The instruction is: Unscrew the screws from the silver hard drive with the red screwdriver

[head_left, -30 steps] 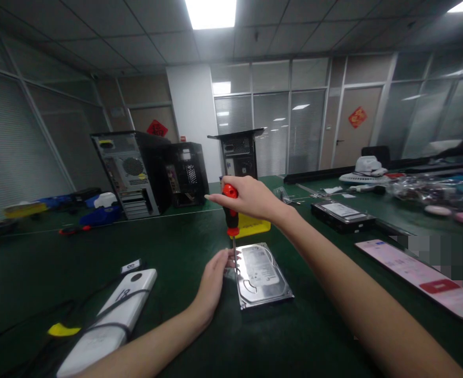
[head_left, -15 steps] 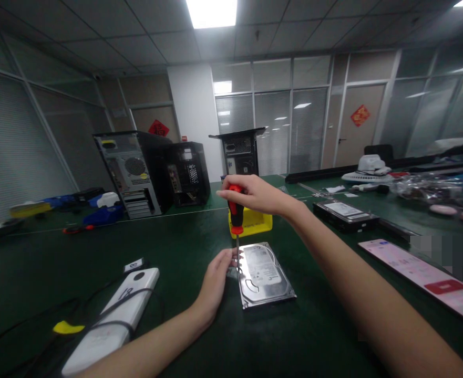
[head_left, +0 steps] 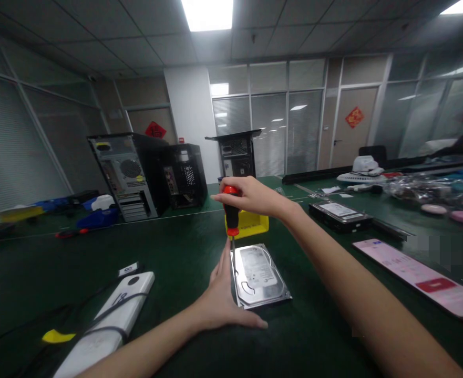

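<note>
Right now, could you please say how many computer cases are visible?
3: the large tower on the left, the black case beside it, and the third case beyond the right hand. Others may be hidden.

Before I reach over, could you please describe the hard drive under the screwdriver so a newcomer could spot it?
On the green table, look on the near side of the yellow container. There the silver hard drive lies flat with a red-and-black screwdriver upright over its left edge, unlike the black-sided drive farther right.
</note>
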